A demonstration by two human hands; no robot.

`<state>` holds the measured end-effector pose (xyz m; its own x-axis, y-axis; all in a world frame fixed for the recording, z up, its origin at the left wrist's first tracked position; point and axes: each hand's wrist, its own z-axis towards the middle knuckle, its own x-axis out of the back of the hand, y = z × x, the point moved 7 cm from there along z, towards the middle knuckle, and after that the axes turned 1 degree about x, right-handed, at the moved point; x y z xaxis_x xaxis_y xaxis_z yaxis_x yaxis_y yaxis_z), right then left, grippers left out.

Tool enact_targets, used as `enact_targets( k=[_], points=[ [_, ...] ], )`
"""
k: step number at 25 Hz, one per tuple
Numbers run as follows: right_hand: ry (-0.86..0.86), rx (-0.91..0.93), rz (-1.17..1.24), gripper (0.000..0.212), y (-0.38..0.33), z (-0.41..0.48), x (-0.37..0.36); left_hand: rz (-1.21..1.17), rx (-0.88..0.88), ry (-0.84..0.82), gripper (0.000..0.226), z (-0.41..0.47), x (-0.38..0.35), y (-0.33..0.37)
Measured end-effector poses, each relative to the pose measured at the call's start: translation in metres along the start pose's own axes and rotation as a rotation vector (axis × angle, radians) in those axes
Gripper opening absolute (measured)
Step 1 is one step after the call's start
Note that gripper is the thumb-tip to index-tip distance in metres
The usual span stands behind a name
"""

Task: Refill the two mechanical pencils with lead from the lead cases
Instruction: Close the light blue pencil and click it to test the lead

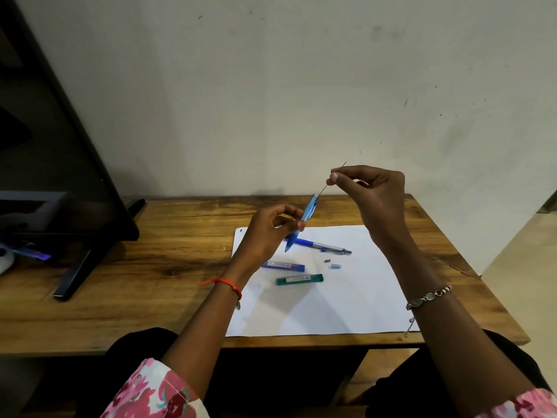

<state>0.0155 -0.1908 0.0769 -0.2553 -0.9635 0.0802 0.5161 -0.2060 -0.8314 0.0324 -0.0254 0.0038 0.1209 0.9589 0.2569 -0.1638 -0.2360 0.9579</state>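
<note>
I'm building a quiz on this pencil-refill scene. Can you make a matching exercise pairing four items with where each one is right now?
Items:
1. light blue pencil
2. lead stick
3. green lead case
4. dark blue pencil

Places:
A. pinched in the right hand
B. lying on the paper, nearest the person
C. held tilted in the left hand
D. lying on the paper beyond the blue lead case

Pairs: 1-C, 2-A, 3-B, 4-D

Your way is open over the bare near half of the white sheet (316,312); farther back lie obstacles — two lead cases (300,279), a pencil (325,246) — and left, the monitor stand (75,273).
</note>
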Motion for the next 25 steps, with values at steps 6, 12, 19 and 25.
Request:
enact_targets(
  k=[6, 12, 19, 25],
  points=[
    [0.001, 0.0, 0.007, 0.008, 0.0, 0.001, 0.0, 0.005, -0.009, -0.02, 0.011, 0.0, -0.001, 0.001],
    [-0.022, -0.006, -0.026, 0.01, 0.001, 0.0, -0.003, 0.024, -0.017, -0.028, 0.011, 0.001, -0.002, 0.001],
    [-0.172, -0.043, -0.125, 0.013, 0.01, -0.002, -0.017, -0.009, -0.021, -0.035, 0.009, 0.0, -0.002, 0.001],
    [-0.205, -0.149, -0.118, 0.019, 0.018, -0.002, -0.01, -0.037, -0.013, -0.032, 0.011, 0.0, 0.0, 0.0]
  ],
)
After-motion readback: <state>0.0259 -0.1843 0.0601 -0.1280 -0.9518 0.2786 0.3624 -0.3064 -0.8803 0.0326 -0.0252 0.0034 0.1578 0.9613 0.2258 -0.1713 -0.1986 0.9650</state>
